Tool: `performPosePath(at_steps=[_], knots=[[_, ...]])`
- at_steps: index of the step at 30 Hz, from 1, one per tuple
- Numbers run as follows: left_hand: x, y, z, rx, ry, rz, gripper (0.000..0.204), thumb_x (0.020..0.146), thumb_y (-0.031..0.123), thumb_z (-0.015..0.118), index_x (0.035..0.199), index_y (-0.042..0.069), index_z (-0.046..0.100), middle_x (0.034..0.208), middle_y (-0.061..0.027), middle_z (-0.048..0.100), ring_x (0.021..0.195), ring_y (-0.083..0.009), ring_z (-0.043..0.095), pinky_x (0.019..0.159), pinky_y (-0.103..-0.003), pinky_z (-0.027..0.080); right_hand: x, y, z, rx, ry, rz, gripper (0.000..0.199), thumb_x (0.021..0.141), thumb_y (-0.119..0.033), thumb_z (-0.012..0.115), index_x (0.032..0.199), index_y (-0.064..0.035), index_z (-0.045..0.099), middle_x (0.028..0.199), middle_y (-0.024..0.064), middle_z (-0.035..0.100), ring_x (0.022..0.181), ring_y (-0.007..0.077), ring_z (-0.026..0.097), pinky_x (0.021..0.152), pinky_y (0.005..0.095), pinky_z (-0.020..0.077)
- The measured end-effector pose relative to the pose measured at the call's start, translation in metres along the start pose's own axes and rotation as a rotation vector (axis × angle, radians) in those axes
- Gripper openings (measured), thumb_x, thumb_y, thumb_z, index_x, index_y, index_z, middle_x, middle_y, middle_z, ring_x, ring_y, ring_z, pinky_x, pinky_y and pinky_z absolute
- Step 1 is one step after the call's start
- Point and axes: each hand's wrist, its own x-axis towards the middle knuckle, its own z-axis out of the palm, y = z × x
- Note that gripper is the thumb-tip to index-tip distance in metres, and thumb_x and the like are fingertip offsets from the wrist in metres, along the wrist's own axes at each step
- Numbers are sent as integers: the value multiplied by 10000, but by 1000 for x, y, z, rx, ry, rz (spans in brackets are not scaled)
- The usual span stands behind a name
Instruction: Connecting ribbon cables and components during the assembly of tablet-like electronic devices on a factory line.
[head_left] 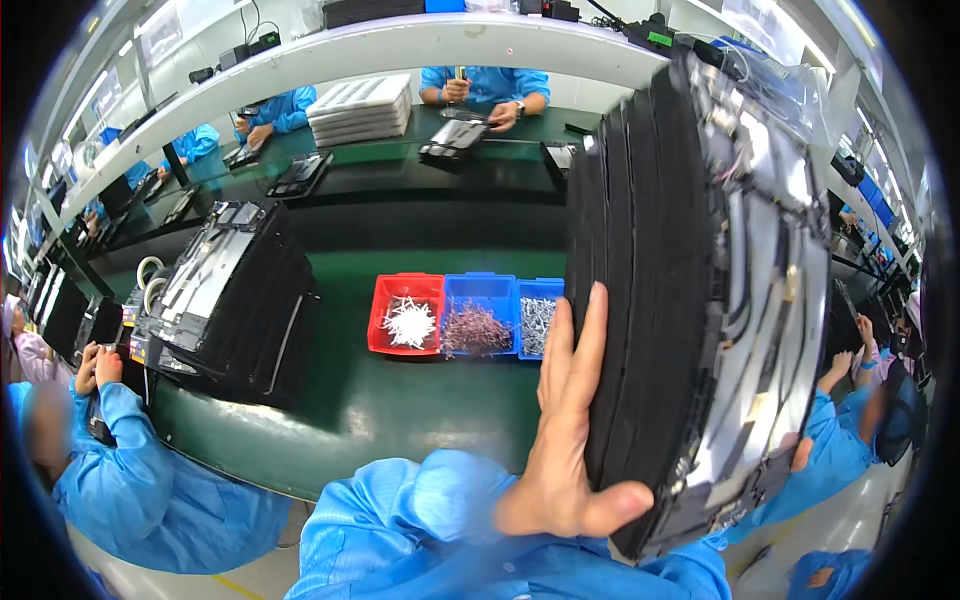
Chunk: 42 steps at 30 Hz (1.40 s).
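A tall, tilted stack of black electronic device panels (650, 270) fills the right of the view, its exposed inner parts facing right. Against its near left side my left hand (570, 440) is pressed, fingers stretched up along the panels and thumb at the lower edge. Of my right hand (803, 455) only fingertips show at the stack's lower right edge; the rest is hidden behind it. Both hands hold the stack between them.
On the green table (350, 400) stand a red bin (378, 335) of white pieces, a blue bin (490, 285) of reddish pieces and another blue bin (540, 287) of silvery pieces. Another panel stack (255, 310) sits left. Co-workers (150, 470) work on both sides and opposite.
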Motion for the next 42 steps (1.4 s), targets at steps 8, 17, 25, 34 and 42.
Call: performPosePath(at_steps=[8,17,25,34,42], knots=[[26,62,-63,-143,112,220,1085,834,630,681,1556,-53,246,1574,-252,305,1503,-447,201,1224,-558,153,70,-62,89,208,-234,-64,507,1042,-418,498,1382,-50,574,1345,122,660,1244,309,635,1067,492,507],[105,133,-139,-253,212,418,756,903,374,775,1452,-35,456,1402,-185,609,1428,-324,474,1216,-493,346,253,-179,21,319,-146,-55,455,1042,-436,530,1316,-83,615,1276,107,695,1229,314,647,1041,500,539],[165,240,-157,-258,218,4,656,987,693,459,1309,168,686,1320,-100,703,1203,-352,649,1090,-505,479,289,-226,157,114,-337,506,702,1038,-641,367,1367,-70,611,1315,127,678,1151,287,650,1040,445,504],[264,286,-240,201,339,-218,861,991,765,290,1492,113,544,1572,-228,465,1436,-459,395,1092,-794,213,363,-164,198,-316,-490,596,851,971,-730,349,1419,-38,565,1360,234,617,1256,408,570,1064,610,417],[320,293,-343,357,446,-373,1091,846,947,287,1488,102,543,1537,-261,483,1422,-490,372,1028,-829,199,425,-77,266,-405,-455,671,791,901,-670,515,1355,-25,583,1335,289,585,1252,452,540,1029,629,376]])
